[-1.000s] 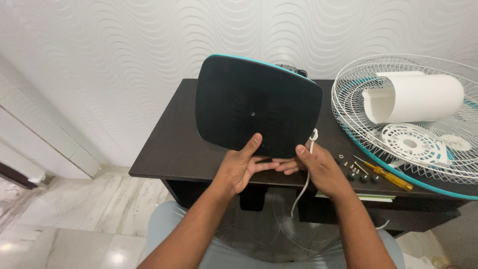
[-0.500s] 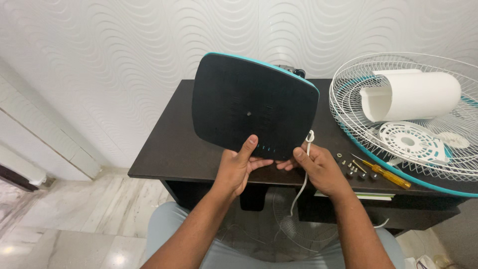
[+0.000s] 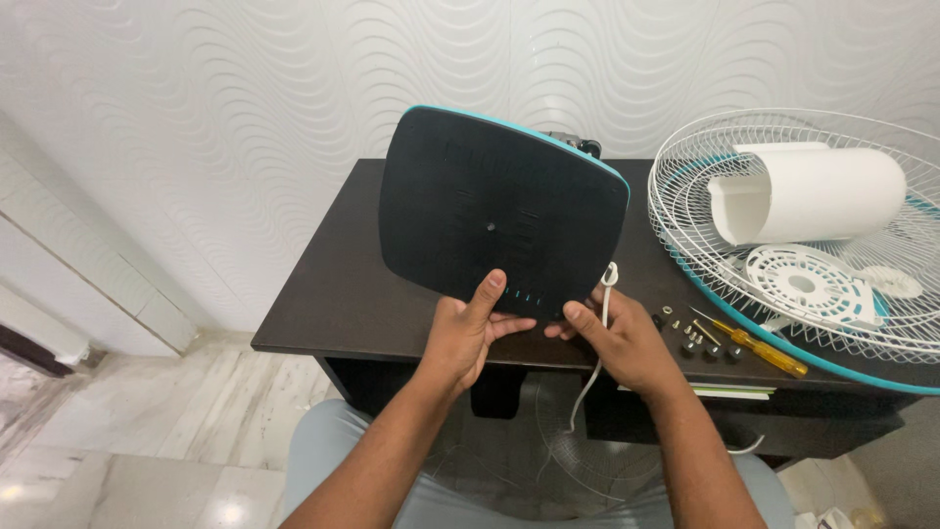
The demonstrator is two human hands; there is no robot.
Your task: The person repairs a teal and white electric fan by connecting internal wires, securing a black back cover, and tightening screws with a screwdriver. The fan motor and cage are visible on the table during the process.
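The fan was in pieces – its black base (image 3: 494,220) was held upright over the desk (image 3: 338,304), underside toward the camera, teal rim along the top edge. Nothing was yet joined to it as far as could be seen: the wire guard (image 3: 832,216) lay flat at the right of the desk with a white cylinder (image 3: 818,196) and a white disc (image 3: 798,284) resting in it, and the screws (image 3: 690,338) and a yellow-handled screwdriver (image 3: 754,348) lay loose beside it.

The left hand (image 3: 465,333) gripped the base's lower edge, thumb laid flat up the underside, fingers curled behind. The right hand (image 3: 622,343) pinched the same edge near the corner – half closed, beside the white cord (image 3: 599,333) that hung down from there.
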